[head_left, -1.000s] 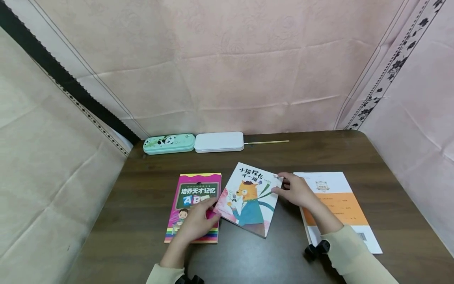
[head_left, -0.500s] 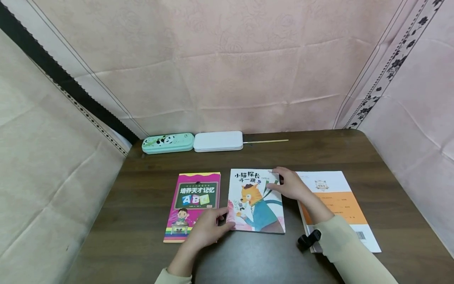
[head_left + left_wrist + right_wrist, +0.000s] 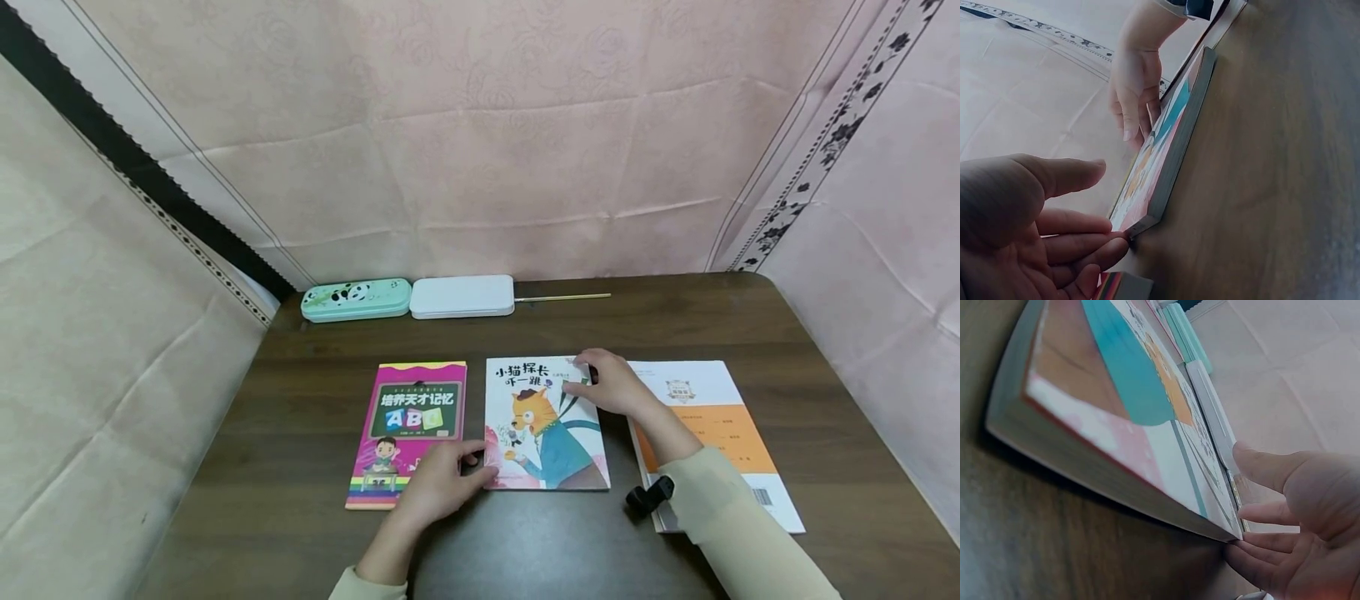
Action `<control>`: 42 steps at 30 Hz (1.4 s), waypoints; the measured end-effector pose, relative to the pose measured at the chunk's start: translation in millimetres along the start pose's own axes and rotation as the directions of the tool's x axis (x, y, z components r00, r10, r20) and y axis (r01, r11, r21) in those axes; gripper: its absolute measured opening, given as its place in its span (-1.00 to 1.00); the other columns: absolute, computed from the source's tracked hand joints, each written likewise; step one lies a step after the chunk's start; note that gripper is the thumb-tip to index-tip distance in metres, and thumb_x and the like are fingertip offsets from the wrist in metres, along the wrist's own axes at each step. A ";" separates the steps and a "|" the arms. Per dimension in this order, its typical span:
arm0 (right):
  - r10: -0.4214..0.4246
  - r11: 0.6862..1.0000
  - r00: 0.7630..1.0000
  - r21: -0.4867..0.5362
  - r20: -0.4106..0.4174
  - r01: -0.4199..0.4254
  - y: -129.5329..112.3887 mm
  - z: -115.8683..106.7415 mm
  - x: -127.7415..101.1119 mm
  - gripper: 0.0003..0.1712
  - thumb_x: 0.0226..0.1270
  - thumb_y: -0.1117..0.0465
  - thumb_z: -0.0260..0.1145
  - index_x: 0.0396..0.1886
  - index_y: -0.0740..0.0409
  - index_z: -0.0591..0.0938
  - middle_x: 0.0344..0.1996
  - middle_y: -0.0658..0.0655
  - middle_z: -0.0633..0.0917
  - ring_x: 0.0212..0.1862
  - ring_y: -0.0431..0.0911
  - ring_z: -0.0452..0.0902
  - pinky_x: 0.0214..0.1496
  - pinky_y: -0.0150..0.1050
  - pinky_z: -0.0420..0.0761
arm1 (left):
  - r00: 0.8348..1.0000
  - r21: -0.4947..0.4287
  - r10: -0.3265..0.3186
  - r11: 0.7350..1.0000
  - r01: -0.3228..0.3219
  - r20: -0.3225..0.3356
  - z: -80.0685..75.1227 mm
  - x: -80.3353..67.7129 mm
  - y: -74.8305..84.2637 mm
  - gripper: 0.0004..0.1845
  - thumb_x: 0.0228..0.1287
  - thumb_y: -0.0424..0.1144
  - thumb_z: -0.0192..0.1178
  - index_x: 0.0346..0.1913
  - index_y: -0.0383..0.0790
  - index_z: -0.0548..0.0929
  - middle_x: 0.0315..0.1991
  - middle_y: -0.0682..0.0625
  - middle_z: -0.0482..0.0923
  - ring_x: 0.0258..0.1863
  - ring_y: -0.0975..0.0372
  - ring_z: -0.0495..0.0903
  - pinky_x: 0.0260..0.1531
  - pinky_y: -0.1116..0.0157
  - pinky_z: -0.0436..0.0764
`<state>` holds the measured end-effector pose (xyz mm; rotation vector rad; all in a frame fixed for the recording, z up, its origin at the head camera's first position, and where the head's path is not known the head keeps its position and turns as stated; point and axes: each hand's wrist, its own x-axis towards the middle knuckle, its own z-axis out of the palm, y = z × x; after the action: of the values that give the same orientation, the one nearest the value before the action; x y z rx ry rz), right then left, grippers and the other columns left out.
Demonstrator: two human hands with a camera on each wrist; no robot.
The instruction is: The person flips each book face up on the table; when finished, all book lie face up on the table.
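A white picture book with an orange cat in a blue garment on its cover lies flat and square on the wooden table. At its lower left corner is my left hand, fingertips touching the book's side and thumb raised apart, as the left wrist view shows. My right hand is at the upper right corner; in the right wrist view its extended fingers meet the book's corner while the thumb stands off the cover. A pink book with a green chalkboard design lies to the left, partly covered by my left hand.
On the right lies a white and orange book, partly hidden by my right forearm. Along the back edge stand a mint panda case, a white case and a thin stick. Cloth hangs behind the table.
The cat book, tilted clockwise a second ago, has been turned straight and shifted slightly right. My left hand has moved right with it. In the last half second little has moved.
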<state>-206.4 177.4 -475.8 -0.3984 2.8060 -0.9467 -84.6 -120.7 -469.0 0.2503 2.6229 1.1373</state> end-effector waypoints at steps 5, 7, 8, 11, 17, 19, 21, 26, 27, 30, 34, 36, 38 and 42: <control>0.006 1.000 1.000 -0.015 -0.004 -0.006 -4.1 -6.4 -4.7 -0.16 0.33 -0.05 0.45 0.44 0.30 0.40 0.40 0.40 0.40 0.42 0.32 0.28 0.35 0.30 0.36 | 0.997 0.053 0.018 0.998 -0.014 -0.077 2.8 1.6 4.9 -0.39 0.27 -0.01 0.42 0.30 -0.24 0.59 0.20 -0.14 0.58 0.11 0.01 0.56 0.12 -0.03 0.59; -0.001 1.000 1.000 -0.013 -0.014 0.000 -5.0 -10.8 -8.3 -0.09 0.32 -0.06 0.45 0.50 0.29 0.31 0.43 0.40 0.37 0.42 0.33 0.26 0.34 0.31 0.37 | 0.994 0.072 0.024 0.997 -0.016 -0.106 4.6 3.3 8.1 -0.34 0.27 -0.01 0.42 0.36 -0.21 0.54 0.34 -0.14 0.48 0.28 -0.03 0.47 0.24 -0.08 0.50; -0.008 1.000 1.000 -0.008 -0.022 0.007 -4.8 -13.4 -10.3 -0.07 0.32 -0.05 0.46 0.51 0.28 0.29 0.43 0.39 0.36 0.42 0.32 0.28 0.33 0.31 0.38 | 0.993 0.072 0.027 0.997 -0.019 -0.112 5.3 4.3 10.2 -0.32 0.26 -0.01 0.42 0.38 -0.19 0.52 0.37 -0.14 0.44 0.33 -0.04 0.43 0.27 -0.10 0.47; -0.037 0.999 0.999 0.011 -0.039 0.038 -1.3 -22.1 -16.7 -0.12 0.33 -0.01 0.45 0.49 0.29 0.33 0.38 0.38 0.43 0.36 0.31 0.36 0.27 0.29 0.45 | 0.993 0.080 0.058 0.996 -0.050 -0.105 8.6 7.5 15.9 -0.31 0.27 -0.01 0.42 0.39 -0.21 0.51 0.39 -0.15 0.42 0.38 -0.07 0.37 0.30 -0.13 0.43; -0.065 0.996 0.997 0.054 -0.035 0.066 16.1 -37.4 -29.1 -0.21 0.38 0.00 0.42 0.44 0.32 0.38 0.25 0.40 0.55 0.28 0.30 0.44 0.22 0.29 0.49 | 0.992 0.061 0.112 0.992 -0.108 -0.057 18.8 11.8 25.8 -0.28 0.26 0.00 0.42 0.40 -0.23 0.48 0.40 -0.16 0.42 0.39 -0.06 0.37 0.30 -0.10 0.43; -0.053 0.996 0.998 0.065 -0.030 0.055 21.0 -41.4 -32.7 -0.19 0.38 -0.03 0.42 0.45 0.30 0.37 0.28 0.39 0.53 0.30 0.31 0.42 0.22 0.31 0.48 | 0.989 0.058 0.138 0.989 -0.136 -0.043 22.5 13.7 27.2 -0.27 0.26 0.00 0.42 0.40 -0.26 0.48 0.39 -0.16 0.43 0.38 -0.04 0.39 0.30 -0.08 0.45; -0.049 0.996 0.998 0.071 -0.027 0.051 26.1 -45.3 -35.6 -0.17 0.37 -0.05 0.42 0.46 0.29 0.36 0.30 0.39 0.52 0.31 0.32 0.41 0.22 0.32 0.48 | 0.987 0.065 0.159 0.986 -0.157 -0.029 26.1 15.8 28.8 -0.28 0.27 0.00 0.41 0.40 -0.27 0.48 0.38 -0.14 0.44 0.37 -0.02 0.41 0.29 -0.05 0.46; -0.068 0.996 0.997 0.052 -0.037 0.070 34.8 -54.9 -40.9 -0.19 0.37 0.02 0.44 0.45 0.32 0.37 0.29 0.41 0.51 0.29 0.36 0.41 0.23 0.32 0.46 | 0.982 0.072 0.189 0.979 -0.188 0.001 34.3 18.9 35.2 -0.30 0.28 0.00 0.39 0.40 -0.25 0.48 0.39 -0.12 0.44 0.37 0.01 0.41 0.31 -0.04 0.45; -0.068 0.997 0.997 0.046 -0.039 0.069 36.0 -56.8 -41.6 -0.20 0.37 0.04 0.43 0.45 0.33 0.37 0.29 0.42 0.51 0.28 0.37 0.41 0.23 0.33 0.46 | 0.980 0.077 0.199 0.977 -0.199 0.005 35.8 19.4 36.6 -0.31 0.29 -0.01 0.39 0.40 -0.24 0.48 0.39 -0.12 0.44 0.37 0.01 0.41 0.31 -0.03 0.44; -0.064 0.997 0.997 0.036 -0.049 0.066 39.6 -61.8 -43.7 -0.22 0.38 0.06 0.43 0.44 0.34 0.37 0.28 0.43 0.51 0.27 0.39 0.42 0.23 0.33 0.46 | 0.971 0.095 0.241 0.966 -0.241 0.013 41.4 21.5 40.6 -0.33 0.31 -0.03 0.38 0.39 -0.26 0.48 0.37 -0.11 0.46 0.36 0.04 0.42 0.33 0.02 0.44; -0.041 0.998 0.997 0.035 -0.060 0.043 46.8 -67.2 -46.2 -0.23 0.38 0.08 0.42 0.44 0.34 0.37 0.29 0.43 0.50 0.28 0.40 0.41 0.25 0.34 0.44 | 0.953 0.114 0.302 0.946 -0.303 0.025 49.9 23.8 47.3 -0.34 0.33 -0.08 0.37 0.39 -0.30 0.48 0.35 -0.12 0.48 0.33 0.07 0.45 0.32 0.10 0.46; -0.027 0.999 0.998 0.036 -0.064 0.030 51.5 -69.7 -47.7 -0.23 0.38 0.08 0.42 0.43 0.35 0.37 0.30 0.43 0.50 0.29 0.39 0.40 0.26 0.33 0.43 | 0.946 0.118 0.321 0.939 -0.323 0.036 54.8 24.4 51.2 -0.35 0.33 -0.09 0.37 0.39 -0.30 0.48 0.34 -0.12 0.48 0.31 0.09 0.47 0.30 0.13 0.48; -0.015 0.999 0.998 0.035 -0.068 0.017 55.3 -72.5 -49.8 -0.23 0.39 0.08 0.41 0.44 0.35 0.36 0.31 0.44 0.49 0.30 0.40 0.40 0.26 0.33 0.43 | 0.939 0.121 0.340 0.931 -0.343 0.048 60.0 24.6 55.1 -0.36 0.34 -0.09 0.37 0.38 -0.30 0.48 0.34 -0.11 0.48 0.30 0.11 0.48 0.29 0.16 0.48; 0.006 1.000 0.997 0.028 -0.078 -0.004 63.3 -77.9 -54.1 -0.23 0.41 0.07 0.40 0.44 0.35 0.35 0.32 0.45 0.47 0.31 0.40 0.37 0.26 0.35 0.42 | 0.924 0.128 0.377 0.915 -0.383 0.070 70.5 24.7 62.0 -0.39 0.35 -0.08 0.35 0.37 -0.25 0.50 0.32 -0.06 0.50 0.28 0.17 0.49 0.28 0.22 0.49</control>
<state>-185.3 286.4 -449.9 -0.3585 2.8585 -1.0203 -82.8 -23.8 -474.0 0.8382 2.6885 1.0390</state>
